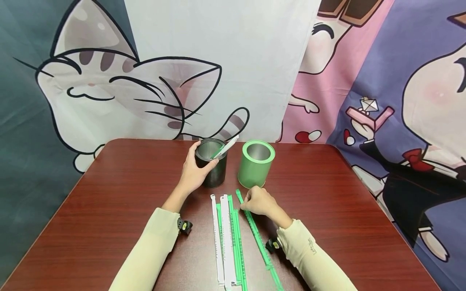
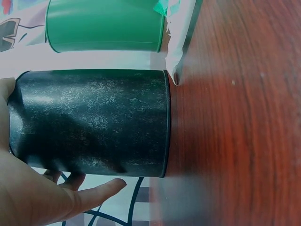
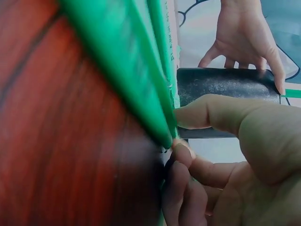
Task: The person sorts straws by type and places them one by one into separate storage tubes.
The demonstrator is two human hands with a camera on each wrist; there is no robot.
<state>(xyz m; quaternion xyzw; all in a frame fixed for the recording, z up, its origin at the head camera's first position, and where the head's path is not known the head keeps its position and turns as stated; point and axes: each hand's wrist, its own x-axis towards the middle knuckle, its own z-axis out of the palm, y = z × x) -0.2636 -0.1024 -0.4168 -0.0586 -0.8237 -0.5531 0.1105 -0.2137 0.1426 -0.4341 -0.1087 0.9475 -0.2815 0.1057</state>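
Note:
My left hand [image 1: 192, 171] grips the black can [image 1: 215, 178] near its top, thumb on the near side and fingers round the far left side. Out of that can leans a white strip [image 1: 230, 145], with a green one beside it. With thumb and fingertips, my right hand [image 1: 259, 201] pinches a long thin green strip [image 1: 257, 232] near its far end; the strip lies slanted towards me. Left of it, several white strips [image 1: 226, 238] and green strips [image 1: 238, 242] with small print lie side by side. Their exact kind cannot be told.
A green can [image 1: 253, 171], open at the top, stands to the right of the black can, just beyond my right hand. Both cans are close to the back edge of the reddish-brown table [image 1: 109, 226]. Behind it hangs a cartoon-printed cloth [image 1: 262, 72].

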